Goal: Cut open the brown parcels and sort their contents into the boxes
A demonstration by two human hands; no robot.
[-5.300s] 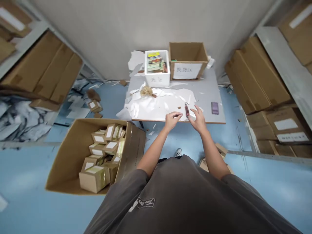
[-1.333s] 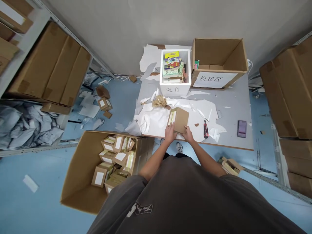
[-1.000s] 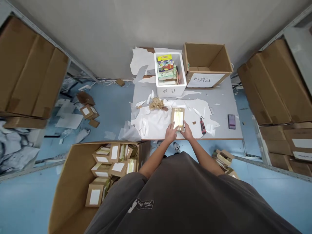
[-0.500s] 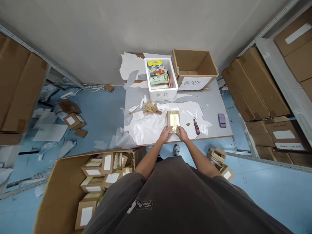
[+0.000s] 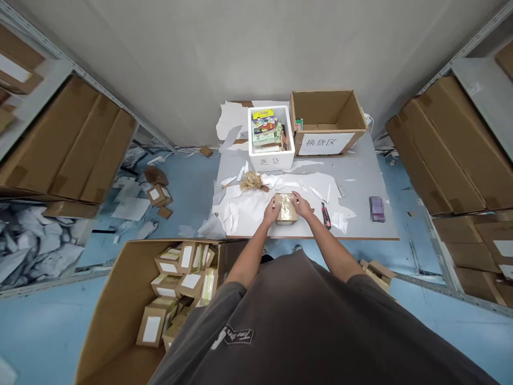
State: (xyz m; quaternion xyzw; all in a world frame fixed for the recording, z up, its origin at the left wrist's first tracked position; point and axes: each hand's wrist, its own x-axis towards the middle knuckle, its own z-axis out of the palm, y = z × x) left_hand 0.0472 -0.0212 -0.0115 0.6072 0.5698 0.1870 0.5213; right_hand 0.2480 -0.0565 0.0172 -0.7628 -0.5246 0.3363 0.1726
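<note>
A small cardboard box (image 5: 286,208) with shiny tape along its top is near the table's front edge, between my two hands. My left hand (image 5: 271,210) grips its left side, fingers closed against the cardboard. On the opposite side my right hand (image 5: 301,205) holds the box near its far right corner. A red and black utility knife (image 5: 326,216) lies on the table just right of my right hand. Torn white paper (image 5: 250,206) is spread to the left of the box, with a crumpled brown wad (image 5: 250,181) on it.
At the back stand a white foam box (image 5: 271,161) holding colourful packages and a large open carton (image 5: 328,143) with a handwritten label. A phone-like purple item (image 5: 377,209) lies at the right. Below left, a big carton (image 5: 108,299) holds several small parcels. Loaded shelves flank both sides.
The box has been turned in my hands; its white label no longer shows on top. My hands have shifted farther up its sides. The whole view has swung somewhat.
</note>
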